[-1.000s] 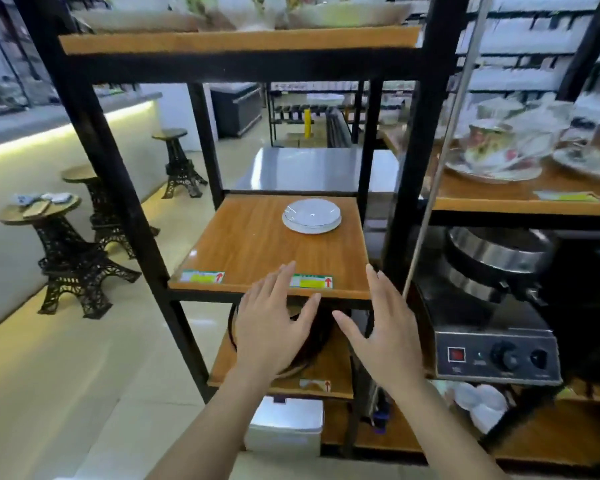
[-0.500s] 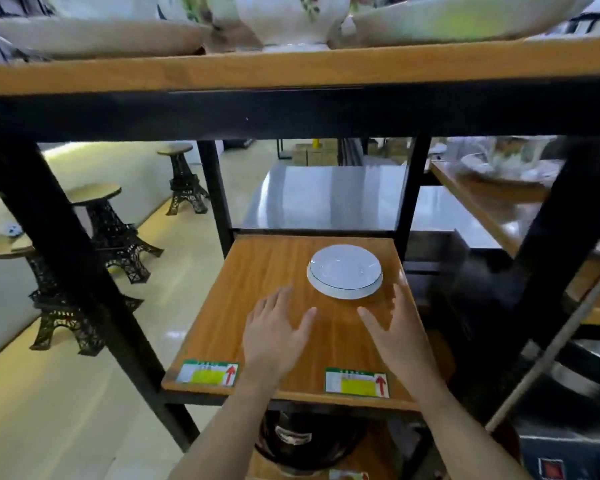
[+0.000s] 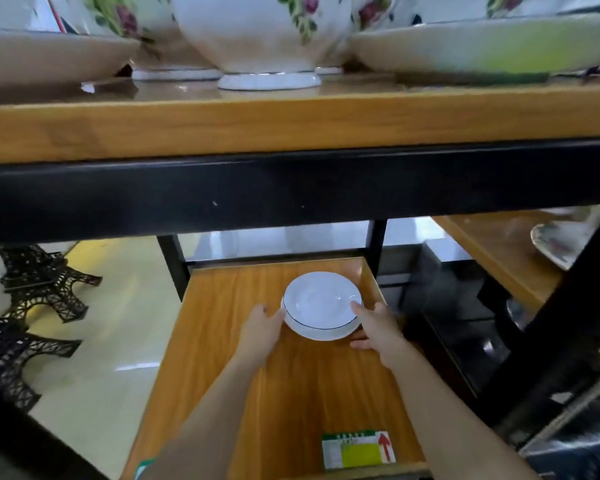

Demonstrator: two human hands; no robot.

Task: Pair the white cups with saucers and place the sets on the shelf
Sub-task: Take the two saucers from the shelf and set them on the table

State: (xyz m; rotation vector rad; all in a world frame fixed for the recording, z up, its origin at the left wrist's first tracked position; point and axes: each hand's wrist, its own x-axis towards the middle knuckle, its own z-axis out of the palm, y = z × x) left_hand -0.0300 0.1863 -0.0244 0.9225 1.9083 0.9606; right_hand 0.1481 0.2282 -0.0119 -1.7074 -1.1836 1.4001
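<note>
A small stack of white saucers [image 3: 321, 304] with a thin dark rim line sits toward the back of the wooden middle shelf [image 3: 222, 358]. My left hand [image 3: 262, 325] touches the stack's left edge with its fingers curled against it. My right hand [image 3: 374, 325] holds the right edge, thumb over the rim and fingers low by the shelf. No white cup is in view.
The upper wooden shelf [image 3: 291, 123] with its black bar crosses just above, carrying flowered china bowls [image 3: 264, 36]. A yellow label [image 3: 359, 448] marks the shelf front. Black tower-shaped stools [image 3: 32, 306] stand on the left; a floral plate [image 3: 558, 240] lies on the right shelf.
My head has dropped and come closer to the shelf. Both hands have reached forward from the shelf's front edge and closed in on either side of the saucer stack.
</note>
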